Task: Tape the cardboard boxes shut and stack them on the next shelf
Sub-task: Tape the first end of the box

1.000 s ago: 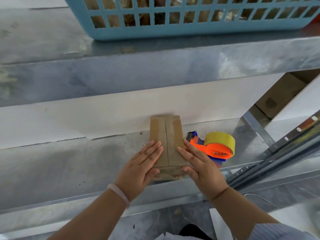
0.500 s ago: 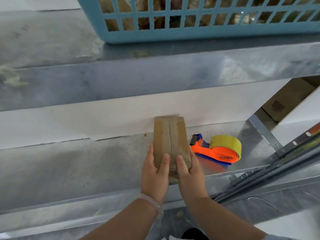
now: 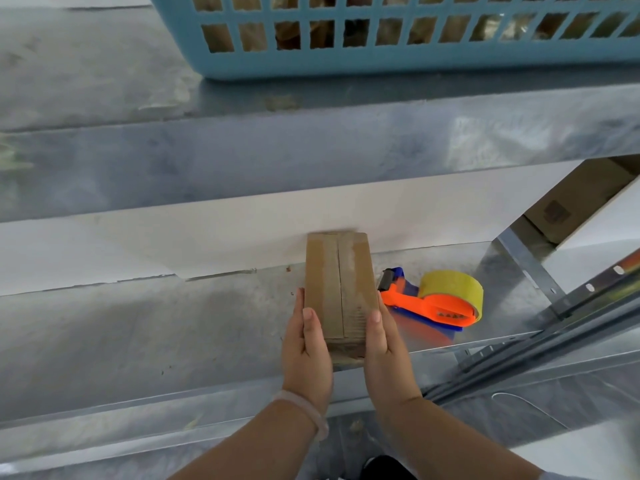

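cardboard box (image 3: pixel 341 289) lies flat on the metal shelf (image 3: pixel 173 327), its long axis running straight away from the person toward the white back panel (image 3: pixel 242 237), which its far end seems to touch. a seam runs down the middle of its top with glossy tape over it, so the sealing looks done on this face — whether the tape wraps the near end fully i cannot tell.

both hands are at the near end. the left hand (image 3: pixel 306 351) is pressed along the left side with the thumb laid over the top edge, and the right hand (image 3: pixel 384 344) mirrors it on the right side, thumb on top as well. together they clamp the box between the palms; neither hand is nearer than the other, and the box sits dead centre between them, in front of the body.

tape dispenser (image 3: pixel 436 299) — orange handle, yellow roll — rests on the same shelf just beside the box on the right, close to the right hand but not touching it. a blue basket (image 3: pixel 381 64) stands on the shelf above, brown things inside it.

judging from the grip, the next step is lifting the box out toward the body; the upper shelf overhangs, so headroom is limited and the dispenser crowds the right side. the left side of the shelf is bare and offers more room.
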